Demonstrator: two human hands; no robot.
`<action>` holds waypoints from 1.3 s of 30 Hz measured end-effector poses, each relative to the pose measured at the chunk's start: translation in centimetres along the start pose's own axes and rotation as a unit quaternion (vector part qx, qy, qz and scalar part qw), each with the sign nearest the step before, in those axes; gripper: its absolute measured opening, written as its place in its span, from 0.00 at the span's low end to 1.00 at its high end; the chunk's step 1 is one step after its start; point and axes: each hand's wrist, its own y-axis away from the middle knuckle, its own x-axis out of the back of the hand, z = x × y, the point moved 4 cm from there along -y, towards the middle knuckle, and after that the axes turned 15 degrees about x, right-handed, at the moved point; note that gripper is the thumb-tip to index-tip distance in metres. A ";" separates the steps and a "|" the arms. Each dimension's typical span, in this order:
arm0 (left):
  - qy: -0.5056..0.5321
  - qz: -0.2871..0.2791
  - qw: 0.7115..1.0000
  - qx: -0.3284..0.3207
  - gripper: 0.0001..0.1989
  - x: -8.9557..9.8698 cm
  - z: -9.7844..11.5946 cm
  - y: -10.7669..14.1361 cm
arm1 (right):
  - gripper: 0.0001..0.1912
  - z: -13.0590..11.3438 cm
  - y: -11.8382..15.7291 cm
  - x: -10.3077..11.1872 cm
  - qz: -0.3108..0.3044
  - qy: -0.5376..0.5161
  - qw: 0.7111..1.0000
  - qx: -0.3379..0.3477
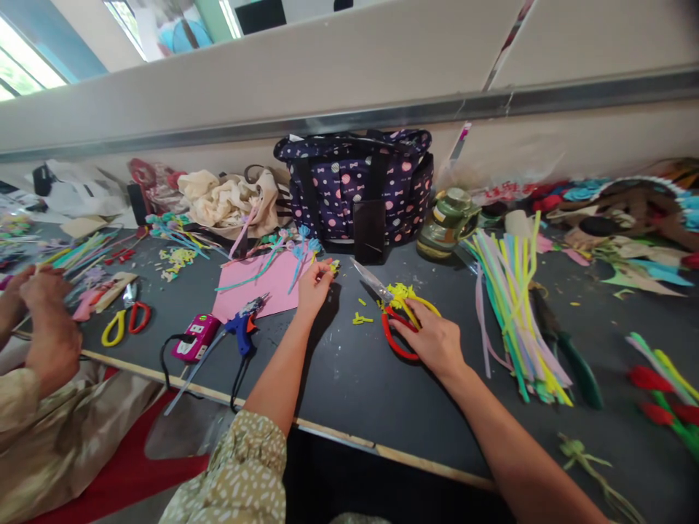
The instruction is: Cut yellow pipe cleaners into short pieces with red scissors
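My right hand (pixel 437 338) grips a pair of scissors (pixel 372 280) by red and yellow handles, blades pointing up and left just above the table. Beneath and behind the scissors lies a small heap of cut yellow pieces (pixel 403 292), with a few loose yellow bits (pixel 361 319) to its left. My left hand (pixel 315 285) is closed at the right edge of a pink sheet (pixel 262 280), its fingertips together at a small yellow piece (pixel 334 268). Part of that piece is hidden by the fingers.
A dark patterned bag (pixel 349 182) with a phone (pixel 369 231) against it stands behind. Right are a bottle (pixel 445 225) and pastel fuzzy stems (pixel 513 320). Left are a glue gun (pixel 243 324), a pink power box (pixel 197 336), other scissors (pixel 131 306) and a co-worker's hands (pixel 46 313).
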 end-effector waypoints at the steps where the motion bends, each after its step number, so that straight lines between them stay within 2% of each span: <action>1: 0.013 0.006 1.000 0.008 0.05 0.1 -0.3 -0.2 | 0.26 0.2 0.0 0.1 0.008 -0.013 1.000 -0.018; 5: 0.009 -0.005 1.000 0.010 0.05 -0.8 -0.9 0.0 | 0.28 1.2 0.1 0.1 0.030 -0.119 0.986 -0.112; 10: 0.005 -0.106 0.993 0.043 0.07 -3.4 -1.2 1.5 | 0.27 2.1 -0.1 -0.3 0.066 -0.298 0.936 -0.177; 13: 0.036 -0.117 0.990 0.065 0.09 -3.5 -1.0 1.5 | 0.26 2.1 -0.3 -0.3 0.077 -0.361 0.907 -0.202; 18: 0.146 -0.104 0.974 0.140 0.12 -1.5 -0.9 0.0 | 0.26 1.9 -0.4 -0.3 0.075 -0.375 0.899 -0.214; 21: 0.192 -0.134 0.956 0.176 0.13 -0.7 -1.0 -0.5 | 0.25 1.9 -0.3 -0.4 0.071 -0.375 0.900 -0.209; 25: 0.163 -0.198 0.937 0.236 0.13 -1.0 -1.6 -0.3 | 0.25 2.1 -0.1 -0.6 0.067 -0.369 0.905 -0.202; 27: 0.149 -0.205 0.934 0.252 0.14 -1.3 -1.9 -0.2 | 0.25 2.2 -0.1 -0.7 0.068 -0.369 0.904 -0.204; 29: 0.161 -0.170 0.945 0.227 0.14 -1.2 -1.8 -0.3 | 0.25 2.3 0.0 -0.8 0.070 -0.372 0.902 -0.208; 32: 0.198 -0.110 0.963 0.147 0.13 -0.8 -1.0 -0.6 | 0.25 2.2 0.0 -0.7 0.075 -0.378 0.898 -0.211; 35: 0.190 -0.132 0.966 0.115 0.13 -1.2 -0.4 -0.1 | 0.25 2.2 -0.2 -0.4 0.080 -0.380 0.896 -0.216; 39: 0.077 -0.157 0.979 0.106 0.11 -2.8 -0.8 1.1 | 0.24 2.2 -0.3 -0.1 0.096 -0.381 0.891 -0.227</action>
